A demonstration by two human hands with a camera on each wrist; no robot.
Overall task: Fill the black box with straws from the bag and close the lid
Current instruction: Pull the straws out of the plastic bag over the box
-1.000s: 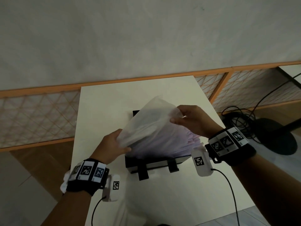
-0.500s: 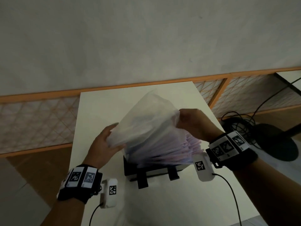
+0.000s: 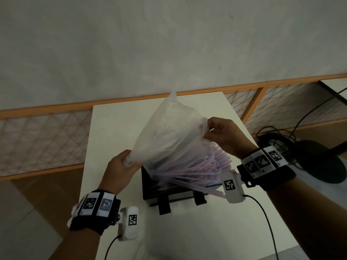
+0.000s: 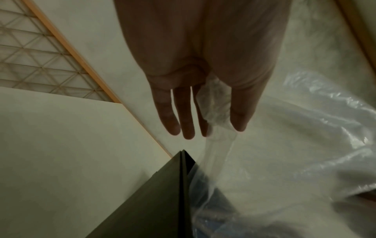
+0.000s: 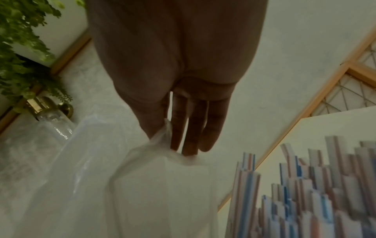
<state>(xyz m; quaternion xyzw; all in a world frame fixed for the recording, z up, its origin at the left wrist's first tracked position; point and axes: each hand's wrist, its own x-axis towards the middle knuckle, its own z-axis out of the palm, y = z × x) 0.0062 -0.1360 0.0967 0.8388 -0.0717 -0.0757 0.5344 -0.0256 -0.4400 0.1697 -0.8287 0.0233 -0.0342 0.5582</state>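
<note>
Two hands, left [image 3: 120, 167] and right [image 3: 223, 136], pinch our upturned bag [image 3: 169, 132] over the box [image 3: 169, 192] mid-table, straws [image 3: 202, 169] spilling out; next we judge: lift the bag clear.

Support surface: a white rectangular table [image 3: 116, 128], its far edge close to a low orange-framed lattice panel [image 3: 43, 139] along the wall. One item rested directly on it: a black box [image 3: 165, 192], set near the middle, open at the top, with two black latch tabs hanging over its near face. Beyond the table's right edge, a dark round base [image 3: 319, 162] and black cables [image 3: 277, 136] lay on the floor.
</note>
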